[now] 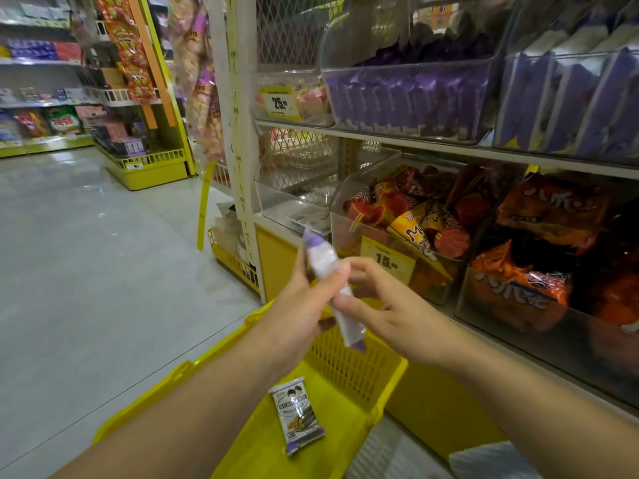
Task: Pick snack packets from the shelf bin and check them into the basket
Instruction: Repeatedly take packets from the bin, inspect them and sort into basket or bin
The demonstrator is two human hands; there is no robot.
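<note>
A white and purple snack packet (323, 261) stands nearly upright above the yellow basket (349, 368). My left hand (304, 305) grips its upper half with thumb and fingers. Fingertips of my right hand (383, 305) pinch its lower half from the right. One more packet (300, 414) of the same kind lies flat on the basket floor. On the upper shelf, a clear bin (408, 95) holds several purple packets.
Clear bins of orange and red snack bags (425, 219) fill the lower shelf right of my hands, with yellow price tags (385, 259). A tiled aisle floor (86, 254) opens to the left, with yellow shelving (152, 167) further back.
</note>
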